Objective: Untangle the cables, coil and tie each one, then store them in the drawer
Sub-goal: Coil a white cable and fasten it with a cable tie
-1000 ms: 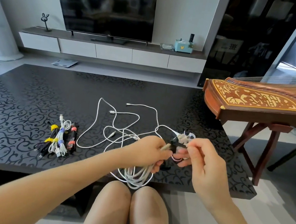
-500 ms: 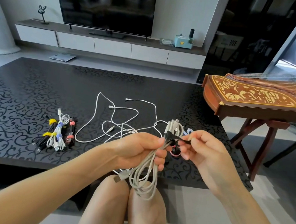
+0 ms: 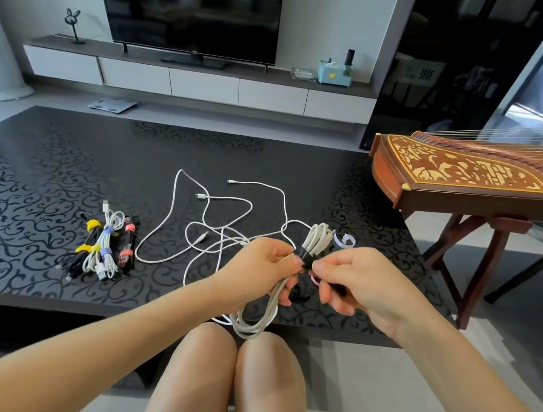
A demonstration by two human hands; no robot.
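Head view, looking down over bare knees (image 3: 227,373) at a black patterned surface (image 3: 42,175). The left hand (image 3: 262,267) grips a coiled white cable (image 3: 319,241), fingers curled round the middle of the bundle. The coil's upper loops stand above the fist and its lower loops hang past the near edge of the surface, just above the knees. A black tie (image 3: 302,257) is wrapped round the coil just above the left thumb. The right hand (image 3: 366,287) is closed, its thumb and forefinger pinching that tie where it meets the coil. Something dark shows under its curled fingers, but I cannot tell what it is.

Behind the hands, loose white cables (image 3: 228,207) sprawl in overlapping loops across the middle of the surface, their plugs lying free. To the left, well apart from the hands, three tied bundles (image 3: 106,246) lie side by side: a black one with yellow ties, a white one with blue ties and a black one with red ties. A few spare ties lie close to the hands: a pale one (image 3: 345,241) just beyond the coil, and a pink one (image 3: 315,279) and a black one (image 3: 299,297) partly hidden between the hands.

A wooden zither (image 3: 474,177) rests on its stand at the right. A television (image 3: 193,2) sits on a low white cabinet (image 3: 203,86) against the far wall.
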